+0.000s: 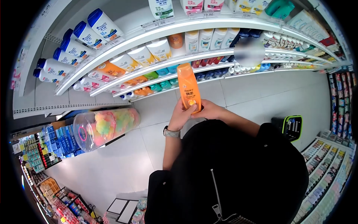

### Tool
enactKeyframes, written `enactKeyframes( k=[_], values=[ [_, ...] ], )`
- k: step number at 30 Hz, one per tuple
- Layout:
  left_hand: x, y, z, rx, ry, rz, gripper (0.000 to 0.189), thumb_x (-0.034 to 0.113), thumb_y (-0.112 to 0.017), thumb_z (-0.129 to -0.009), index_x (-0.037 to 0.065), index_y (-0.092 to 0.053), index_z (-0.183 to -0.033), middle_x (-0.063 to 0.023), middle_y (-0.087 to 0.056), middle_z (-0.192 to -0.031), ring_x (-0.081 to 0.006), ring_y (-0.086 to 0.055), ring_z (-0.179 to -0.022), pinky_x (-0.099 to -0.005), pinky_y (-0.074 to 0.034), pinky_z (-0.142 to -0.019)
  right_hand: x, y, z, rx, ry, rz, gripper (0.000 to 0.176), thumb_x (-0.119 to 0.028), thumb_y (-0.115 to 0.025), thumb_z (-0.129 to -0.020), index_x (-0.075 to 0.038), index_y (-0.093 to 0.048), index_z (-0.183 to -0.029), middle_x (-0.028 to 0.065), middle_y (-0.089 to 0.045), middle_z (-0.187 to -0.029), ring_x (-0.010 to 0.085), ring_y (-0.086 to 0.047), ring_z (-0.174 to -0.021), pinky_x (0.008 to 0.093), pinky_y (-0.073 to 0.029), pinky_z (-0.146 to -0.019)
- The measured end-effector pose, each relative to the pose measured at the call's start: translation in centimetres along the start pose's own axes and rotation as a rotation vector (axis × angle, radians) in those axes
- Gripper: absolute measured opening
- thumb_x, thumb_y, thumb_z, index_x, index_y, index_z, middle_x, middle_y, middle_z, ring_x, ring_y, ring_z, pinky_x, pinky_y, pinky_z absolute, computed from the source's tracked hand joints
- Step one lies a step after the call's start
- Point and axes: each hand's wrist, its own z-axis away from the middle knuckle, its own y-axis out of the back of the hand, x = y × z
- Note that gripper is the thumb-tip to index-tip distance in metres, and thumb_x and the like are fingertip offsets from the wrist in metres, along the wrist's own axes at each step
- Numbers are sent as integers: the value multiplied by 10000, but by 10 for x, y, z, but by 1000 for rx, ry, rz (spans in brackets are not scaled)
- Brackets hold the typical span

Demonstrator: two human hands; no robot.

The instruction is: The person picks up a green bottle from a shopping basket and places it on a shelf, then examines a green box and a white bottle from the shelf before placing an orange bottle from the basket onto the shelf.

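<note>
An orange shampoo bottle (pixel 188 86) with a lighter orange cap stands upright in front of the shelves, its label facing me. My left hand (pixel 181 115) grips its lower left side, the thumb lying across the front near the base. On the lower right, my right hand (pixel 209 111) is wrapped round the bottle's base, most of its fingers hidden behind it. A watch (pixel 171 132) is on my left wrist. Beyond the bottle, white bottles with yellow labels (pixel 159 49) and an orange bottle (pixel 176 41) line a shelf.
Curved shelves (pixel 123 79) of bottles span the front. A clear cylinder (pixel 106 127) of colourful puffs stands at the left. A black basket with a green rim (pixel 292 127) is on the floor at the right. Further product racks (pixel 323 168) stand at the right edge.
</note>
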Motion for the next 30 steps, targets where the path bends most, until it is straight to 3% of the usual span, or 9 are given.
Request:
enactKeyframes(
  k=[8,9,13,17,20,23,26,27,30],
  values=[
    [12,12,-45,-110,-39,-41,456,85,-663,-931,50,-479,-1346,-40,-615,-1226,-128,-600,-1090,-299,-490,-955,-77,50,-3,82,-165,676,551,-312,-774,-824,-49,-605,-1278,109,-688,-1094,201,-670,-928,318,-533,-803],
    [10,14,-51,-123,-61,-67,472,82,-671,-922,49,-476,-1351,-38,-615,-1228,-127,-600,-1090,-297,-488,-957,-80,59,-3,137,36,640,518,-349,-768,-820,-60,-647,-1232,117,-699,-1065,198,-670,-847,315,-537,-736],
    [14,18,-67,-187,12,-247,559,74,-713,-880,48,-461,-1379,-35,-612,-1239,-125,-592,-1112,-295,-477,-973,-115,79,-2,445,214,570,418,-242,-775,-849,-35,-645,-1188,45,-683,-944,69,-580,-689,229,-485,-623],
    [11,24,-71,-260,37,-319,620,80,-750,-849,34,-451,-1390,-43,-605,-1252,-126,-573,-1135,-300,-464,-984,-120,88,7,380,212,524,457,-213,-806,-822,-41,-628,-1206,40,-662,-933,82,-600,-742,240,-501,-670],
    [11,27,-76,-285,-4,-398,615,87,-769,-831,25,-464,-1361,-46,-603,-1237,-127,-576,-1113,-299,-463,-980,-115,78,6,332,392,347,463,-235,-819,-792,-28,-628,-1159,87,-669,-1062,169,-657,-840,286,-541,-734],
    [-2,39,-92,-318,-56,-431,623,75,-793,-807,14,-470,-1336,-69,-592,-1225,-154,-580,-1104,-301,-478,-965,-122,81,6,302,372,641,506,-276,-822,-781,-52,-604,-1178,122,-645,-1075,231,-661,-917,329,-543,-776],
    [-5,41,-105,-172,-160,-424,601,82,-804,-795,15,-486,-1301,-75,-607,-1188,-159,-583,-1093,-296,-471,-967,-126,80,-3,308,474,836,484,-296,-807,-774,-70,-608,-1153,124,-638,-1088,287,-655,-951,364,-537,-801],
    [-7,44,-112,-77,-234,-582,753,93,-818,-784,32,-377,-1390,-132,-534,-1308,-217,-548,-1176,-337,-474,-971,-128,78,-7,315,525,897,472,-300,-801,-772,-76,-610,-1140,124,-636,-1095,307,-651,-961,376,-534,-809],
    [-14,37,-121,291,-291,-329,932,99,-827,-776,67,-208,-1471,-191,-376,-1453,-303,-476,-1275,-403,-479,-977,-139,66,-16,344,579,1014,418,-291,-775,-778,-97,-617,-1112,104,-631,-1093,337,-635,-975,402,-524,-823]
  ],
)
